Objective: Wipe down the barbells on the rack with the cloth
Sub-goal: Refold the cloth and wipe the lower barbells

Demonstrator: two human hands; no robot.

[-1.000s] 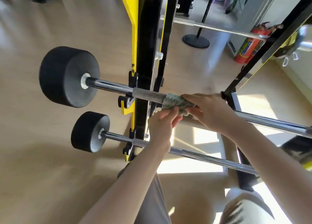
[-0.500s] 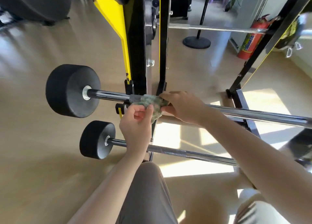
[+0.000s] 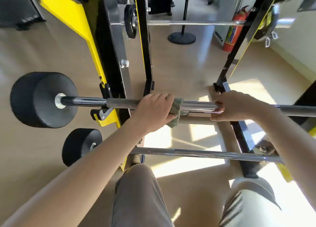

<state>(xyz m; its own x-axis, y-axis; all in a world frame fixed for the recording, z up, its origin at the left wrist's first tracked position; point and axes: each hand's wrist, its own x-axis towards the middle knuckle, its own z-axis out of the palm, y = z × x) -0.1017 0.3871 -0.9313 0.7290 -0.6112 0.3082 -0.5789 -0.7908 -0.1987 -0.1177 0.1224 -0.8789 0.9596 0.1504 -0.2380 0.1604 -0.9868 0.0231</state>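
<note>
- Two hands on one bar, head view, both across the middle of the frame.
- Left hand [image 3: 153,107], centre: fingers curled over the top of the bar and clamped on the cloth [image 3: 177,109].
- Cloth is greenish and bunched, wrapped round the upper barbell [image 3: 119,103]. Most of it is under the palm, and its edge sticks out on the right side of the hand with a corner hanging below the bar.
- Cloth sits where the knurled grey section meets the shiny chrome section.
- Right hand [image 3: 234,107], centre right: bare, fingers curled over the chrome shaft and closed round it, fingertips pointing left. It is near the cloth but apart from it.
- Upper barbell runs horizontally across the frame and rests in a hook on the rack [image 3: 111,55], which has a black and yellow upright, upper left of centre.
- Big black end weight [image 3: 42,100] on the bar at far left.
- Lower barbell [image 3: 188,153] runs parallel below, lower centre, and no hand touches it. Its smaller black end weight [image 3: 80,146] is at lower left.
- Third bar [image 3: 188,23] is on the rack across the top of the frame.
- Red fire extinguisher [image 3: 230,35] stands at upper right, partly behind a rack post.
- Round black stand base [image 3: 182,37] on the floor, top centre.
- Grey trouser leg [image 3: 136,192] at bottom centre, white shoe [image 3: 248,206] at bottom right.
</note>
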